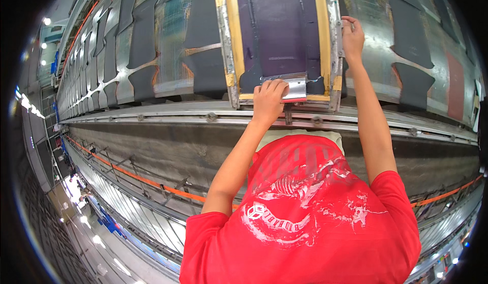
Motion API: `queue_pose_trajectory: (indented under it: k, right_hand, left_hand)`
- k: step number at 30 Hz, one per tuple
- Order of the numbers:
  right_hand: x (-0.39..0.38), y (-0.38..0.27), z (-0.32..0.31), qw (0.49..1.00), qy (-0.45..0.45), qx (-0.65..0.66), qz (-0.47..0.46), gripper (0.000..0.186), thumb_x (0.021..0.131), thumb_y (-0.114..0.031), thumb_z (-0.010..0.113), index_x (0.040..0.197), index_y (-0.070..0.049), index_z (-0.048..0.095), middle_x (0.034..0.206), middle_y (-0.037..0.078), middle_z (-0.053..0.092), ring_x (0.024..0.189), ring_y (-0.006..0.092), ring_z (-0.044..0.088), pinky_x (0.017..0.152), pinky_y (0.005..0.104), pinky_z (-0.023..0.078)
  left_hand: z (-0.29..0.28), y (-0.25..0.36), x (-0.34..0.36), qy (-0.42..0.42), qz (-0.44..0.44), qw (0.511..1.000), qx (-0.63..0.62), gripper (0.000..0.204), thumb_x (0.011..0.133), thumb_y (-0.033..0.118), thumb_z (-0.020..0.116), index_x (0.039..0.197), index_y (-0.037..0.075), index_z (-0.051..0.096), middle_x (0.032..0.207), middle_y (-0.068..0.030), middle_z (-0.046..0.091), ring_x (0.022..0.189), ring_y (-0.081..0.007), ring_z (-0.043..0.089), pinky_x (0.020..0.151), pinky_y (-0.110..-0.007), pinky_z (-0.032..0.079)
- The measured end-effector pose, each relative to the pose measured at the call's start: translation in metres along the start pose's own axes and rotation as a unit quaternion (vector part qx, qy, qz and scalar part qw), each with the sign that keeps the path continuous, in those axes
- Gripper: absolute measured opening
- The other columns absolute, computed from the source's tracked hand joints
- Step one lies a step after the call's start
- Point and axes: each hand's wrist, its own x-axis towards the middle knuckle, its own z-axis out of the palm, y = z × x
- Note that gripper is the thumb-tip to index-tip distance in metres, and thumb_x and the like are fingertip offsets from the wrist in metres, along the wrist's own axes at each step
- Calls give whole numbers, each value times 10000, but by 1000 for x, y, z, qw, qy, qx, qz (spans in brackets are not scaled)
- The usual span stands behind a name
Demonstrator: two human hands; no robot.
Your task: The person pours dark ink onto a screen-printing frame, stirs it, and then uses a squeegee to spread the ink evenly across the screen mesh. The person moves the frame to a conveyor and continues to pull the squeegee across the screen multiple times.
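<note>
A screen-printing frame with metal sides and yellow tape lies on the long table in front of me. Its mesh is dark purple, with dark ink along the edges of a rectangular area. My left hand is closed round a squeegee with a silver metal holder and a red lower edge, at the near end of the mesh. At the frame's right side, my right hand has its fingers bent against the outer rail. The squeegee's left end is hidden under my left hand.
Dark fabric pieces lie in rows on the metal table on both sides of the frame. A metal rail runs along the table's near edge. Behind me stands another long table with an orange strip.
</note>
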Motion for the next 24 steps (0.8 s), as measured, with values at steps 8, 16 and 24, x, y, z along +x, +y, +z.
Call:
queue_pose_trajectory:
  k: [8, 16, 24]
  right_hand:
    - [-94, -31, 149, 1000, -3, 7, 7, 176, 967, -211, 579, 1043, -85, 676, 626, 12, 554, 560, 95, 460, 550, 292, 388]
    - [-124, -34, 212, 998, -11, -62, 26, 178, 966, -245, 569, 1045, -121, 669, 594, 81, 546, 539, 203, 531, 581, 368, 429]
    - [-118, -25, 229, 990, 27, -129, -40, 211, 959, -270, 536, 1037, -127, 671, 677, 177, 644, 706, 385, 650, 693, 479, 479]
  left_hand:
    - [-78, -153, -46, -40, -5, 999, 29, 473, 648, 26, 713, 1099, 147, 633, 1134, 20, 653, 1057, -210, 592, 829, -375, 414]
    - [-124, -224, -47, -83, -35, 996, -19, 399, 743, 50, 676, 1131, 140, 655, 1105, -55, 678, 1000, -274, 649, 788, -426, 489]
    - [-123, -293, 46, -363, -75, 919, -136, 408, 732, 171, 786, 1095, 37, 656, 857, -151, 696, 823, -274, 675, 742, -372, 493]
